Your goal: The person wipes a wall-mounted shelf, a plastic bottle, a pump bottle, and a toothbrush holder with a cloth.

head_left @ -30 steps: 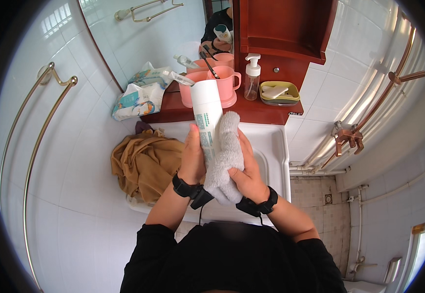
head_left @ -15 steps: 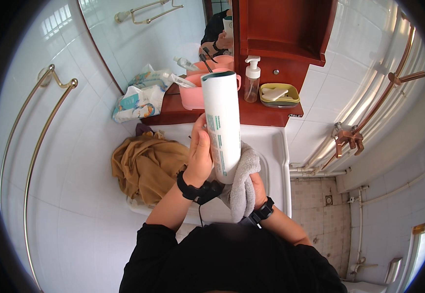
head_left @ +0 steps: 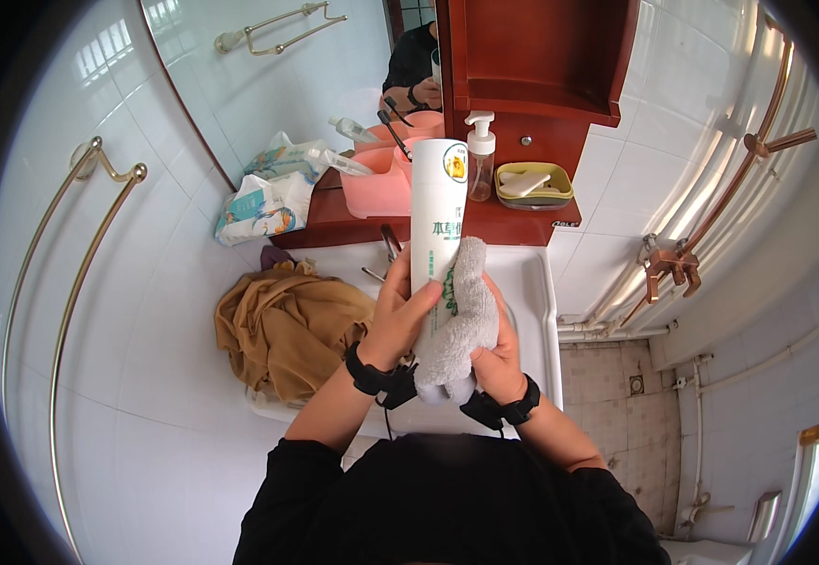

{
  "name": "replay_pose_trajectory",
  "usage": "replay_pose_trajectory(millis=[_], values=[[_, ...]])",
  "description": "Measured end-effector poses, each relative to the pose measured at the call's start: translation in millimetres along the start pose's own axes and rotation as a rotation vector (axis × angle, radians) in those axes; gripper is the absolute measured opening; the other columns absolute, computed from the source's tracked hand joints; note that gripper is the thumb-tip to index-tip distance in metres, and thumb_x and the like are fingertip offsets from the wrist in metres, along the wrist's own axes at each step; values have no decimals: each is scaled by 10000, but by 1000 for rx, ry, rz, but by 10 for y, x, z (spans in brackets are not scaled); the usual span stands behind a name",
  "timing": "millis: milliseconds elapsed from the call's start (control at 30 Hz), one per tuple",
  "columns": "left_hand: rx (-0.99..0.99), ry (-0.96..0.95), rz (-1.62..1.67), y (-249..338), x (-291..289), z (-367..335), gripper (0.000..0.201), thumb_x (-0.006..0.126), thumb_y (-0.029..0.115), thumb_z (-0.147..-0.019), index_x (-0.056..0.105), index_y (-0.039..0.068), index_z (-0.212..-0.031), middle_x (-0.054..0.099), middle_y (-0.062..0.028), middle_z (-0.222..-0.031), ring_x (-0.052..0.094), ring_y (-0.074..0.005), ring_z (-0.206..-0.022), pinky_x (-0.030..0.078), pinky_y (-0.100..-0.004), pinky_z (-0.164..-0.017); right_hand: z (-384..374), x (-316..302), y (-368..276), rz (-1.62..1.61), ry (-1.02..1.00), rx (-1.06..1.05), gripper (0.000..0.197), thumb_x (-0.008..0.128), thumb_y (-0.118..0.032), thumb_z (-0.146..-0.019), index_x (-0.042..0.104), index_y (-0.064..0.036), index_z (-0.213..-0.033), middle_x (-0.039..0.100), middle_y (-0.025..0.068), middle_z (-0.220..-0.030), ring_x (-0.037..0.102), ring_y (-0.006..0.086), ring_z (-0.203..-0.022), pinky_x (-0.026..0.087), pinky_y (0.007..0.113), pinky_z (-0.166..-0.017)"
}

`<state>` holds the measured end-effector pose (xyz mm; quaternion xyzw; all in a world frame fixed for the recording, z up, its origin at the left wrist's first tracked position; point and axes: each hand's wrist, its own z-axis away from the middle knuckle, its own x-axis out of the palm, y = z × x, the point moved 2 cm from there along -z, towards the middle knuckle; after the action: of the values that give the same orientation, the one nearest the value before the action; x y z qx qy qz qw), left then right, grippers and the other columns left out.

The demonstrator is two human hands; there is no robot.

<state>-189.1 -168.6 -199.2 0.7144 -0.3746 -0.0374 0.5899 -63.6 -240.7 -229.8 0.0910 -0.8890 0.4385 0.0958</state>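
Note:
In front of me, over the white sink (head_left: 528, 282), a tall white bottle (head_left: 436, 202) with green print and a round yellow picture stands nearly upright. My left hand (head_left: 398, 315) is wrapped round its left side, thumb across the front. A grey towel (head_left: 471, 311) lies against the bottle's right side and under its lower end. Closed on that towel is my right hand (head_left: 502, 353), pressing it to the bottle. The bottle's lower end is hidden by the towel.
A brown cloth (head_left: 287, 315) is heaped on the sink's left side, near the faucet (head_left: 389, 247). Along the red-brown shelf (head_left: 325, 229) stand a wipes pack (head_left: 264, 207), a pink cup (head_left: 372, 193), a pump bottle (head_left: 481, 160) and a soap dish (head_left: 553, 193). Towel rails (head_left: 75, 292) line the left wall.
The bottle has turned, so a different printed side with the yellow picture faces me. My right hand has brought the towel up along its right side. My left hand sits lower.

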Motion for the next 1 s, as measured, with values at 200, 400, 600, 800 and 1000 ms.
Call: replay_pose_trajectory(millis=[200, 400, 600, 800, 1000], values=[[-48, -45, 100, -70, 50, 12, 592, 525, 165, -900, 241, 48, -1406, 410, -93, -1346, 459, -182, -1193, 382, -328, -996, -269, -92, -144, 231, -60, -160, 657, 571, -310, -855, 360, 34, -1373, 161, 243, -1489, 178, 340, -1391, 196, 412, -1091], [-11, -141, -41, -257, -59, 46, 614, 564, 180, -905, 232, 118, -1418, 414, -59, -1348, 470, -174, -1190, 416, -327, -980, -577, -88, -258, 360, -78, -291, 644, 552, -280, -846, 353, 27, -1377, 145, 251, -1492, 192, 363, -1383, 196, 404, -1091], [-106, -93, -49, -173, 6, 148, 566, 534, 203, -909, 287, 33, -1389, 446, -78, -1317, 457, -138, -1174, 393, -298, -964, -804, -171, -370, 106, 57, -161, 541, 513, -245, -895, 389, 20, -1349, 349, 149, -1416, 403, 233, -1251, 314, 329, -1034], [-323, -239, 79, -137, 84, 211, 779, 511, 637, -788, 475, -13, -1216, 587, -176, -1074, 628, -238, -805, 516, -331, -685, -1129, -836, -197, -82, 166, 47, 345, 529, -222, -929, 500, 1, -1190, 604, 115, -1070, 606, 175, -916, 518, 308, -783], [-420, -403, 436, -105, 167, 235, 886, 503, 688, -763, 372, -6, -1297, 560, -132, -947, 559, -224, -692, 442, -312, -571, -1397, -767, 4, -350, -2, 319, 347, 522, -246, -930, 507, -4, -1178, 611, 114, -1055, 616, 178, -897, 529, 307, -761]])
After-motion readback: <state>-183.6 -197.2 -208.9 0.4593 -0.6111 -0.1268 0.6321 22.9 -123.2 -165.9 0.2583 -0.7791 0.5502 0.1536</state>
